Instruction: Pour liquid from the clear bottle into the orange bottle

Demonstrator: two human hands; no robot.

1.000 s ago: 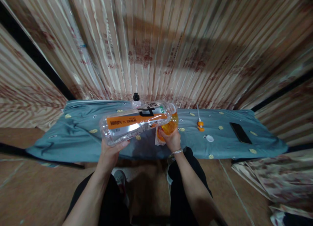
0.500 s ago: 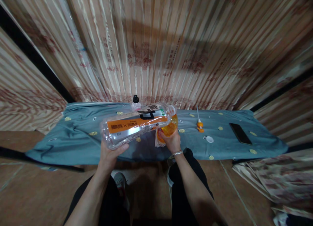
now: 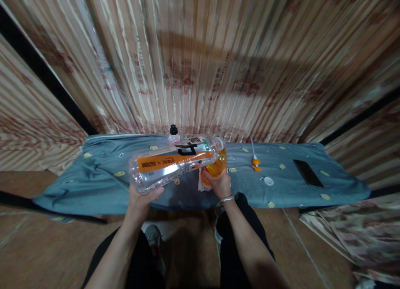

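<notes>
My left hand (image 3: 142, 199) is closed around the base of a large clear plastic bottle (image 3: 168, 164) with an orange and silver label. The bottle lies tilted nearly sideways, its uncapped neck pointing right. Just beyond that mouth is a bottle of orange liquid (image 3: 216, 169), which my right hand (image 3: 221, 182) grips at its side. The clear bottle's neck overlaps the top of the orange one, so whether they touch I cannot tell. Under the orange bottle a pale crumpled cloth or tissue (image 3: 203, 185) shows in part.
A small bottle with a black cap (image 3: 173, 132) stands behind the clear bottle. To the right lie an orange pump head (image 3: 256, 163) with a white tube, a white round cap (image 3: 268, 181) and a black phone (image 3: 308, 173). Blue patterned cloth (image 3: 93, 184) covers the table; curtains hang behind.
The view has shifted slightly, so everything sits a little lower. The clear bottle has rolled slightly in my left hand, its label turned; both hands keep their hold.
</notes>
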